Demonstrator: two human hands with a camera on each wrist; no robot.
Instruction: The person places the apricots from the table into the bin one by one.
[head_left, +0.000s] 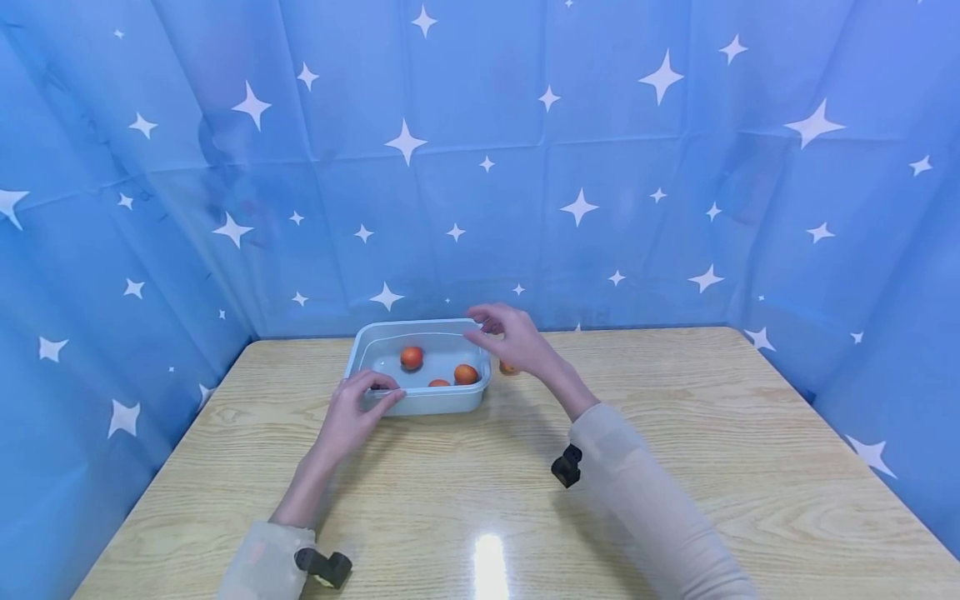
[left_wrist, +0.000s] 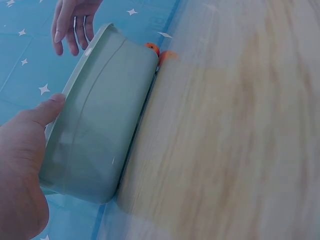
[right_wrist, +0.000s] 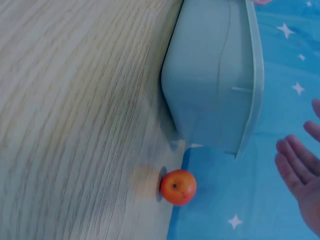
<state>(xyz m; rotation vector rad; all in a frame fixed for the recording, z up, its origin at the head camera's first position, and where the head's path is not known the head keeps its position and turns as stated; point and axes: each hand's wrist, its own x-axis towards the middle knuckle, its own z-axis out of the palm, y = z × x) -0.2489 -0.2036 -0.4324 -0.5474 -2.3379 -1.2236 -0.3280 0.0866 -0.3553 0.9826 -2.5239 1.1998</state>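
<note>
A pale blue-green plastic tub (head_left: 427,404) stands near the back of the table. My left hand (head_left: 354,412) pinches its front rim at the left, with the thumb (left_wrist: 51,107) on the near side of the wall. Inside the tub lie a round orange-red fruit (head_left: 411,358), a second one (head_left: 466,374) at the right, and a third (head_left: 438,382) partly hidden by the front wall. Over the right rim hovers my right hand (head_left: 517,340), fingers loosely extended, holding nothing. Another orange-red fruit (right_wrist: 178,187) rests on the table just outside the tub's right end, below that hand.
The wood-grain table (head_left: 675,467) extends to both sides and toward me. Behind it hangs a blue curtain (head_left: 510,167) with white stars, close to the table's back edge. A small black device (head_left: 567,465) is on the right sleeve, and another (head_left: 324,567) on the left.
</note>
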